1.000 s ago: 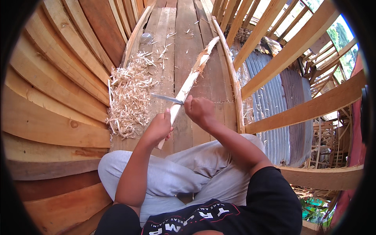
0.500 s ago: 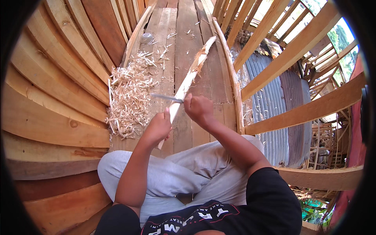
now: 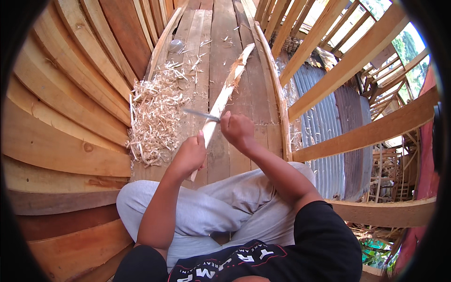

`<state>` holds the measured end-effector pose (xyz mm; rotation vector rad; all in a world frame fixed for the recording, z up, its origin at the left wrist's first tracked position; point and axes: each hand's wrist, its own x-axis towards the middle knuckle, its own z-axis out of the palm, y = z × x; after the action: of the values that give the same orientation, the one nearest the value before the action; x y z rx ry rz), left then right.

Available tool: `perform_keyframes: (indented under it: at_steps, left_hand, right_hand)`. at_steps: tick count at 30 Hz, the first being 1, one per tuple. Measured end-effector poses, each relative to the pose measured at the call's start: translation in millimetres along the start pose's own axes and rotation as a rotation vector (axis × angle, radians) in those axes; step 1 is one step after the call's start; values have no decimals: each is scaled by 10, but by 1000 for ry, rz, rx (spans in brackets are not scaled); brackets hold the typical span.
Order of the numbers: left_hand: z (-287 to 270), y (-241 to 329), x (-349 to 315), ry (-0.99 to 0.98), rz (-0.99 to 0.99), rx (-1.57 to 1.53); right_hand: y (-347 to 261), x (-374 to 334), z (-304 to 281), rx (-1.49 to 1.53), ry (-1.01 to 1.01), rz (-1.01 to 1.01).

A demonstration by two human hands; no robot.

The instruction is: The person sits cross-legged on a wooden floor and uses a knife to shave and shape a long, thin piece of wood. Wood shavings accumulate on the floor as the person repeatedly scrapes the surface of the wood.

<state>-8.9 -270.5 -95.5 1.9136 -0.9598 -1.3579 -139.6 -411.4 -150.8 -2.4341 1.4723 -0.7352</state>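
Note:
A long, pale piece of wood (image 3: 221, 104) slants away from my lap toward the far right, with rough bark left near its far part. My left hand (image 3: 190, 152) is wrapped round its near end, thumb lying along the top. My right hand (image 3: 237, 129) grips a knife (image 3: 199, 113), whose handle is hidden in the fist. The blade points left and crosses the wood just beyond my left thumb. I sit cross-legged in grey trousers (image 3: 202, 207), below the near end of the wood.
A heap of wood shavings (image 3: 157, 117) covers the plank floor (image 3: 223, 157) at left. Beyond it lies a small clear container (image 3: 176, 46). Wooden boards (image 3: 61, 148) wall the left side; slatted railing (image 3: 347, 63) and corrugated metal sheets (image 3: 324, 131) are at right.
The far end of the wood has swung slightly left. The blade has tilted a little against the wood, and both hands keep nearly the same places and grips.

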Motion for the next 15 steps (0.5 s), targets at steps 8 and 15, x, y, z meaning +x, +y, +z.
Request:
perform_keyframes:
  at_steps: [8,15]
  left_hand:
    - [-25,52,-27,3,21,12]
    - [26,93,-107,33,26,-29]
  right_hand:
    - [-11,20,7,-7,35,15]
    - [105,140,79,-8,129,52]
